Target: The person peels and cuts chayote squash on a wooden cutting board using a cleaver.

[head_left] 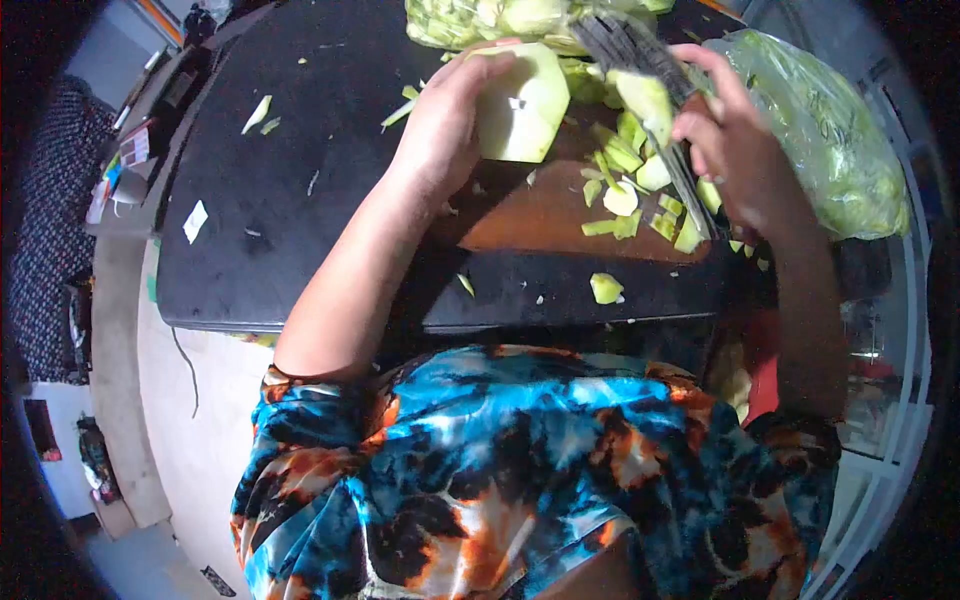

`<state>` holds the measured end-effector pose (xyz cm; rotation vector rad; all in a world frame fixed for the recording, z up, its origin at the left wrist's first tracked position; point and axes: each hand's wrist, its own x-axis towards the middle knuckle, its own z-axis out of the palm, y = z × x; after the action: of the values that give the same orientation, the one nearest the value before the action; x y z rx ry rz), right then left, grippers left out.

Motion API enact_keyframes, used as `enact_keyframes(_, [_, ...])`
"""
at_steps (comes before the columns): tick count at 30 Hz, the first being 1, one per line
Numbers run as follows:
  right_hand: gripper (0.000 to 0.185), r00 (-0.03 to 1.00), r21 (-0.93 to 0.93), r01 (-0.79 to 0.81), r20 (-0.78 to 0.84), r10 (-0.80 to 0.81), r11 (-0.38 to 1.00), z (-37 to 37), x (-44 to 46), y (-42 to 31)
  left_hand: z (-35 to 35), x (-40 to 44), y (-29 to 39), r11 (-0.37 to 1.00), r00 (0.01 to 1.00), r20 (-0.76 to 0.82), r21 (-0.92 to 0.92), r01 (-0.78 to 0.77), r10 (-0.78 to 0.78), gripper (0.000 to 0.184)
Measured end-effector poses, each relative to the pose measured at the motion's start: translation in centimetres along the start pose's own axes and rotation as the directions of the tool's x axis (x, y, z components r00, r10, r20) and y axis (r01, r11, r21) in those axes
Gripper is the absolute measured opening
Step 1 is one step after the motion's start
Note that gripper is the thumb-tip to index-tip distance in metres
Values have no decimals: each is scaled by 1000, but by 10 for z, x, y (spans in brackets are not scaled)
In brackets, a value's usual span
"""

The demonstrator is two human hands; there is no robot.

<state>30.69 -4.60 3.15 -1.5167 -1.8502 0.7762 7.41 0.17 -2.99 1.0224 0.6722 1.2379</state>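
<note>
My left hand [445,120] grips a large pale green piece [525,105] of fruit or vegetable, its flat cut face showing. To its right, my right hand [725,135] is closed around a dark grey tool [625,55], a blade or cleaver by its look, tilted and slightly blurred. A green slice [645,100] lies against the tool by my right fingers. Below both hands is a brown cutting board [520,228], with several green chunks and peelings [622,198] on its right part.
The black table [270,240] carries scattered scraps, among them a chunk [605,288] near the front edge. A clear bag of green pieces [830,130] stands at the right. Another filled bag [480,22] lies at the back. Shelving [145,160] runs along the left.
</note>
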Motion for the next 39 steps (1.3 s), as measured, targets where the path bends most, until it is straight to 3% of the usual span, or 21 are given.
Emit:
enact_keyframes(1, [50,977,-35,215,4,-215,976,6,1,9,-2,2,2,999,1000,29,-47,-3,5,38])
enact_keyframes(4, [50,954,-34,298,-5,-298,954,15,-1,1,11,-5,9,986,988,31,57,-154,153,41])
enact_keyframes(9, [31,979,323,180,28,-200,929,10,10,-7,48,-14,30,928,933,88,104,-358,350,45])
enact_keyframes(13, [39,972,612,98,111,-208,784,20,7,-21,75,0,31,894,891,105,24,-447,442,35])
enact_keyframes(14, [41,966,610,83,146,-214,788,22,11,-15,83,4,26,848,855,139,123,-515,500,28])
enact_keyframes(15, [40,984,770,116,-2,-180,627,33,8,-20,87,4,24,847,877,239,246,-471,418,30])
enact_keyframes(17, [39,995,858,-44,85,-58,512,27,9,-9,81,13,14,827,853,319,260,-499,414,31])
enact_keyframes(19, [39,999,877,-20,38,-29,480,23,8,3,59,27,1,561,758,427,510,-652,493,34])
enact_keyframes(22, [39,1000,896,8,-3,-12,445,15,10,20,36,25,-4,-34,623,655,700,-713,428,36])
enact_keyframes(25, [38,998,905,54,-57,-5,422,14,10,28,25,15,-8,-297,750,613,785,-543,249,40])
enact_keyframes(26, [38,998,907,56,-54,-17,418,13,11,31,24,15,-10,-312,749,582,810,-497,317,32])
enact_keyframes(28, [39,997,913,78,-81,-10,400,17,12,30,31,13,-6,195,897,352,892,-408,266,26])
enact_keyframes(29, [39,997,905,76,-72,-25,418,19,11,28,36,11,-4,433,951,244,848,-304,190,22])
enact_keyframes(30, [39,997,898,71,-60,-38,435,20,10,26,45,7,-6,672,948,247,669,-317,201,20])
enact_keyframes(31, [40,998,889,65,-47,-51,452,22,9,25,59,-1,-2,872,963,262,455,-178,59,31])
enact_keyframes(33, [42,995,888,72,-33,-93,455,25,5,17,80,-13,-8,913,953,286,353,-205,103,55])
enact_keyframes(35, [43,992,875,97,-44,-121,474,25,-2,3,81,-13,-23,863,910,356,368,-345,213,77])
enact_keyframes(36, [45,993,881,40,17,-117,471,23,-3,4,85,-16,-26,841,920,304,404,-359,247,85])
enact_keyframes(39, [44,984,863,110,-26,-174,492,23,-5,6,83,-18,-19,871,954,211,401,-284,214,78])
